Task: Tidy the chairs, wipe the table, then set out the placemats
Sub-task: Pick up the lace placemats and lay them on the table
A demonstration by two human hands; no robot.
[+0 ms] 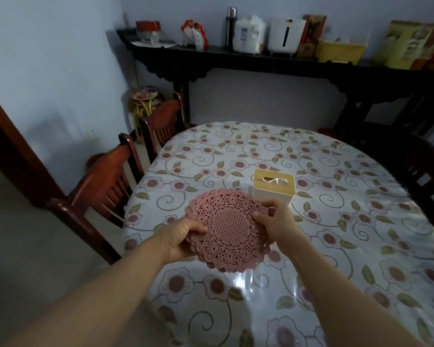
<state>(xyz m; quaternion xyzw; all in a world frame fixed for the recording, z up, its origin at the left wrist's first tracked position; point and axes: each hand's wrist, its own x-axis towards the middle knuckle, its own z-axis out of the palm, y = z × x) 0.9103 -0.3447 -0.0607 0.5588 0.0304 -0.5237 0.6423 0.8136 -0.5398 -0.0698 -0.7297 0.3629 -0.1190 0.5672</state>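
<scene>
Both forearms reach in. Left hand [179,237] grips mats [229,230] at 9 o'clock; right hand [277,221] pinches top edge at 3, above table [336,221], tissue box [273,187] behind at 12. Step: placemats. Next: peel one off, lay flat.
</scene>
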